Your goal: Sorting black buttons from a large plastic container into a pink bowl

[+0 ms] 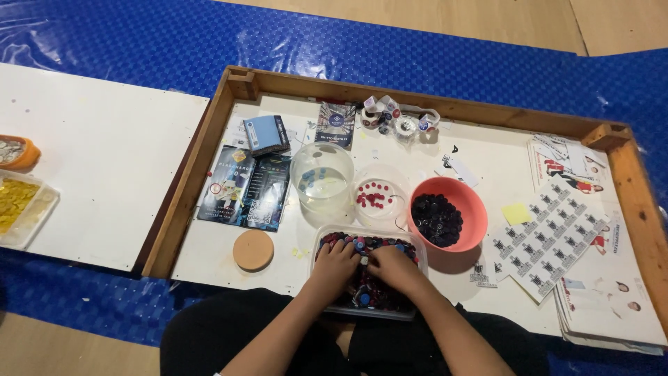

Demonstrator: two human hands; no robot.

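A clear rectangular tub [321,237] full of mixed red, blue and dark small round pieces sits at the near edge of the white board. My left hand [335,267] and my right hand [395,268] both rest in the pile with fingers bent down into the pieces, touching each other near the middle. Whether either hand pinches a piece is hidden. Behind the tub stand a clear round container [321,182] with a few blue pieces, a clear bowl [379,196] with red pieces, and a pink bowl [449,214] of dark pieces.
A wooden frame [182,188] rims the white board. A round cork lid [253,250] lies left of the tub. Dark booklets [243,188] and a small blue box [265,134] lie at left, printed sheets [557,233] at right, tape rolls [396,118] at the back.
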